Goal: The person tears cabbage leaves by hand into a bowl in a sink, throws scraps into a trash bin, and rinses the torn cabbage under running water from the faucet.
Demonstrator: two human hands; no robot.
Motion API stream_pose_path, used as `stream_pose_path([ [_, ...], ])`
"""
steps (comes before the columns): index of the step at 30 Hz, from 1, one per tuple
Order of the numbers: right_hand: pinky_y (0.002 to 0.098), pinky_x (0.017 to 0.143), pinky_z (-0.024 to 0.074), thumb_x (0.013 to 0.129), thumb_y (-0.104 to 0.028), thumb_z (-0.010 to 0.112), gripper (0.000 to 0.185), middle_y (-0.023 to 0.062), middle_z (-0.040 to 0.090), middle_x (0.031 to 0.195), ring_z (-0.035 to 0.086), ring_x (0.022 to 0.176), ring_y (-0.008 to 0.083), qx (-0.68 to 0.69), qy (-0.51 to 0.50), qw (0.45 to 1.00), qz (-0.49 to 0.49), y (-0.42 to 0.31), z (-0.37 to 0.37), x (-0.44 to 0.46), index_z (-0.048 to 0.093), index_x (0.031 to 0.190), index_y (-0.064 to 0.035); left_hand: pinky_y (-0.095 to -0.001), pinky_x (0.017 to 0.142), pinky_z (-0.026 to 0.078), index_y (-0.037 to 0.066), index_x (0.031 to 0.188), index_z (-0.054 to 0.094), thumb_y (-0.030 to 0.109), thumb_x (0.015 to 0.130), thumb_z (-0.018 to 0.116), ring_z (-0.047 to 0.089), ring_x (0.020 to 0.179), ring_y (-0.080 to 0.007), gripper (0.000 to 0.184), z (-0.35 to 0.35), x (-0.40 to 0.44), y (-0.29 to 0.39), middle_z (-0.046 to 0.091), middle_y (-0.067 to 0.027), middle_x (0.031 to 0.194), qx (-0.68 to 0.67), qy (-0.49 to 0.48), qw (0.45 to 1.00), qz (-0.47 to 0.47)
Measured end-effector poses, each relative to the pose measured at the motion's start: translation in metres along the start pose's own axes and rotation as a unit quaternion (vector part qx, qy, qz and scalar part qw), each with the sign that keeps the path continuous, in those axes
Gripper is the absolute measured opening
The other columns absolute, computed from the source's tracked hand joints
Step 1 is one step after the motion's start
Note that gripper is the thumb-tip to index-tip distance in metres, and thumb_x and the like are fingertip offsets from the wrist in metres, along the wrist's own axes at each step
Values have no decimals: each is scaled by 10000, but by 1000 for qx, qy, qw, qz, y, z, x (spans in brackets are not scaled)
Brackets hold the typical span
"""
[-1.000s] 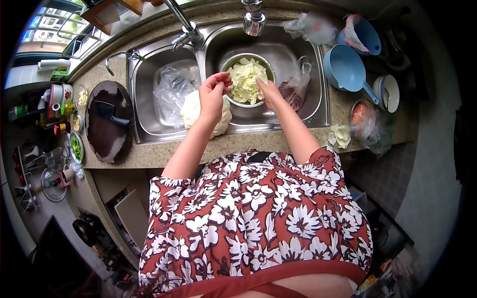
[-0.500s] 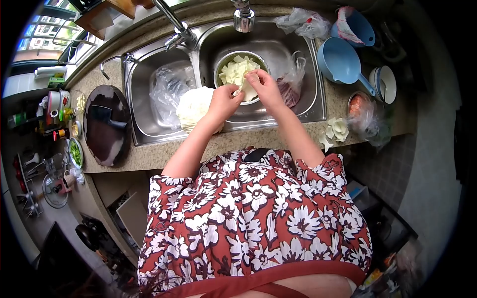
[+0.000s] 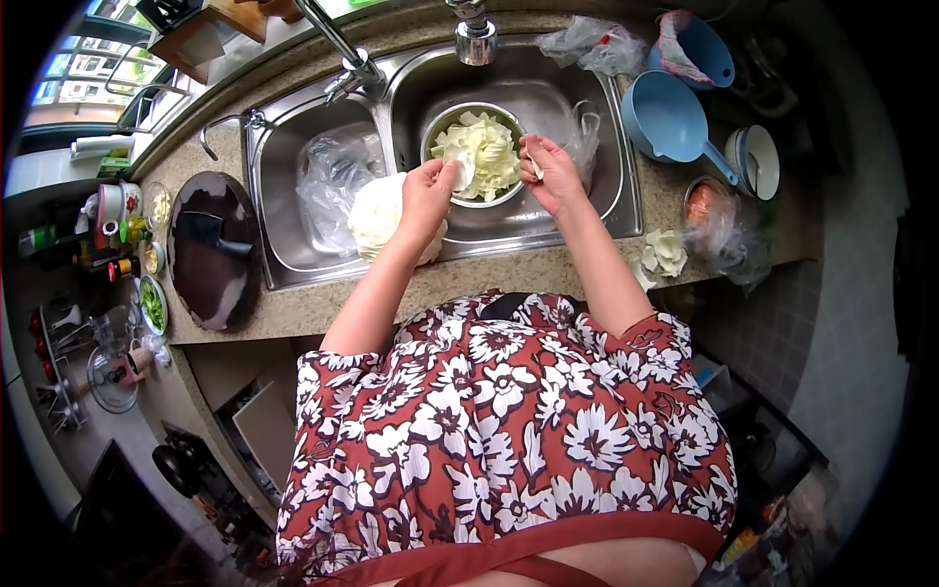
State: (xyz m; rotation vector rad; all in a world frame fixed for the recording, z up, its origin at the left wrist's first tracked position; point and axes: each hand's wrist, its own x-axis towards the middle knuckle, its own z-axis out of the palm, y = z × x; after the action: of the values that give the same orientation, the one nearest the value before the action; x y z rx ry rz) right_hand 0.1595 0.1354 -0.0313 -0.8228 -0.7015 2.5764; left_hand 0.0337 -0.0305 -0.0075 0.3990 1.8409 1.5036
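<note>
Daylight shows through a window (image 3: 96, 70) at upper left; a speckled beige bench (image 3: 311, 299) stands above grey floor (image 3: 831, 382) tiles.

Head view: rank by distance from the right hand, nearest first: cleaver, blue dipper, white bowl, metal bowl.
From the right hand:
1. Metal bowl: just to its left, in the sink.
2. Blue dipper: to its right, on the counter.
3. White bowl: farther right, past the dipper.
4. Cleaver: far left, on the board.
</note>
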Motion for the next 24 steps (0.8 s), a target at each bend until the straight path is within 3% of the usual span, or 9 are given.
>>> stream_pose_path([
  [3, 211, 554, 415, 877, -265, 637, 216, 1, 586, 752, 519, 613, 78, -71, -11, 997, -17, 1, 44, -19, 626, 878, -49, -183, 475, 313, -22, 951, 649, 159, 857, 575, 436, 556, -10, 216, -1, 3, 7, 575, 33, 702, 45, -67, 995, -54],
  [5, 234, 648, 441, 861, -212, 657, 159, 6, 627, 822, 551, 699, 94, -145, -51, 983, -103, 23, 35, -4, 646, 871, -54, -188, 474, 321, -19, 954, 645, 115, 827, 573, 436, 552, -12, 198, 6, -5, 19, 557, 44, 683, 73, -118, 989, -41],
  [7, 262, 698, 441, 819, -137, 670, 116, 22, 632, 827, 555, 755, 118, -455, -73, 869, -179, 26, 37, -1, 644, 886, -46, -191, 473, 338, -12, 949, 613, 105, 828, 583, 444, 546, -20, 170, 10, -3, 16, 529, 45, 657, 70, -109, 992, -7],
  [9, 271, 716, 444, 776, -91, 666, 154, 56, 639, 844, 560, 791, 147, -439, -51, 886, -144, 31, 37, -4, 635, 919, -42, -192, 472, 358, 3, 959, 575, 107, 830, 601, 455, 548, -28, 168, 9, 3, 3, 523, 32, 670, 76, -26, 993, 91],
  [13, 266, 716, 451, 806, -69, 630, 159, 52, 644, 867, 566, 778, 121, -465, 55, 841, -272, 41, 51, -5, 620, 957, -21, -197, 454, 352, 15, 1007, 512, 109, 848, 600, 450, 533, -46, 205, 7, 1, 0, 556, -27, 766, 28, -28, 999, 30],
  [15, 260, 722, 455, 818, -55, 614, 182, 44, 642, 887, 572, 790, 115, -325, 41, 926, -187, 50, 42, 7, 597, 989, 4, -194, 451, 344, 16, 997, 499, 98, 863, 576, 438, 533, -49, 175, 11, -4, 5, 570, -51, 783, -93, -20, 995, -17],
  [17, 265, 696, 473, 844, -71, 612, 179, 50, 637, 888, 590, 771, 131, -288, 39, 941, -177, 51, 28, 14, 581, 1004, 5, -191, 448, 336, 17, 986, 486, 87, 877, 552, 427, 533, -53, 145, 12, -7, 10, 585, -75, 799, -215, -10, 974, -64],
  [19, 265, 651, 486, 867, -98, 614, 142, 44, 634, 881, 599, 750, 125, -43, 160, 985, -50, 40, 20, 14, 585, 983, -22, -182, 449, 327, 20, 960, 478, 71, 897, 519, 413, 546, -52, 91, 9, -6, 13, 612, -118, 837, -260, 28, 964, -56],
  [24, 231, 593, 479, 888, -173, 618, 138, 12, 625, 867, 583, 703, 82, -89, 139, 986, 4, 37, -9, 12, 593, 972, -66, -170, 472, 345, 21, 1006, 491, 121, 898, 542, 413, 565, -37, 156, 1, 5, 20, 632, -103, 864, -166, -7, 983, -82],
])
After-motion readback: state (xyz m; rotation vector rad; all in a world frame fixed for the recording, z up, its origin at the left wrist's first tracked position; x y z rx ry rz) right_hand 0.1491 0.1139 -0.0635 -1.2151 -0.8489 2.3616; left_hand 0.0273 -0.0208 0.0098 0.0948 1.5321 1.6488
